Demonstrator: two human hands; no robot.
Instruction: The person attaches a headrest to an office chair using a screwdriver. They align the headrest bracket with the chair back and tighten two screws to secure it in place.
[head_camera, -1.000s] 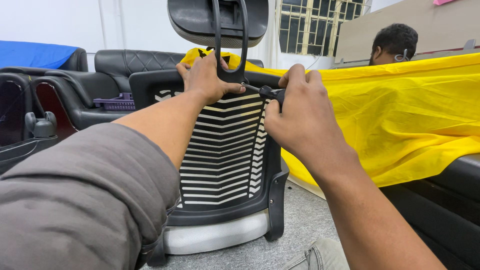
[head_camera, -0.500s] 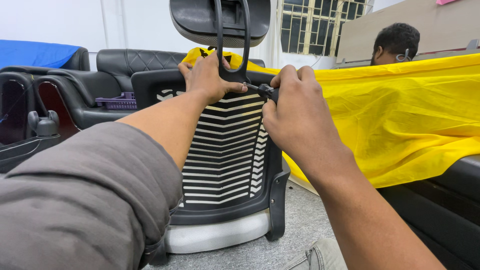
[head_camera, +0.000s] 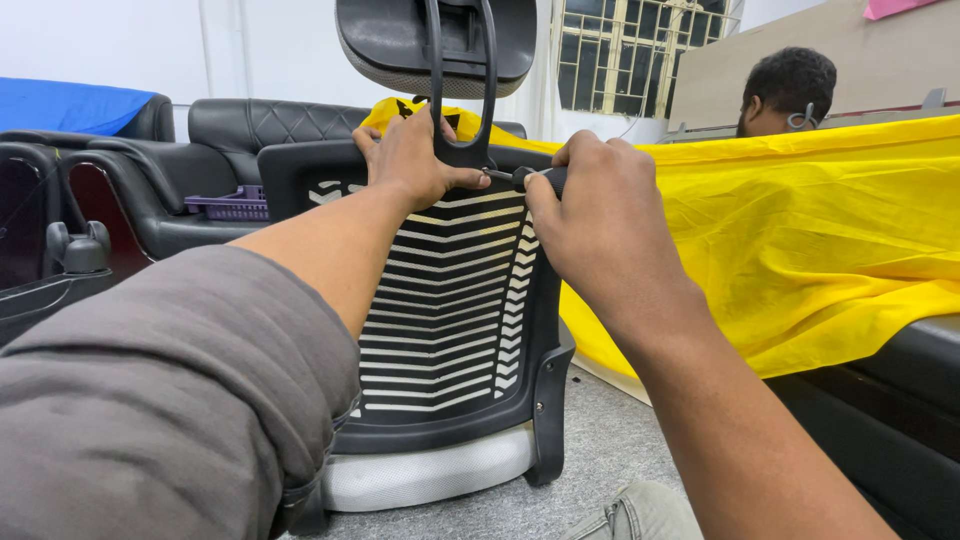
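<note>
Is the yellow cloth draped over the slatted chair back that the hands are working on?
No, the yellow cloth lies to the right behind the chair back, whose black slats are uncovered.

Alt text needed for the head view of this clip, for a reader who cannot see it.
A left hand steadies the top of a black slatted chair back while the right hand holds a screwdriver to the headrest bracket. Yellow cloth drapes at right, another person behind it.
</note>
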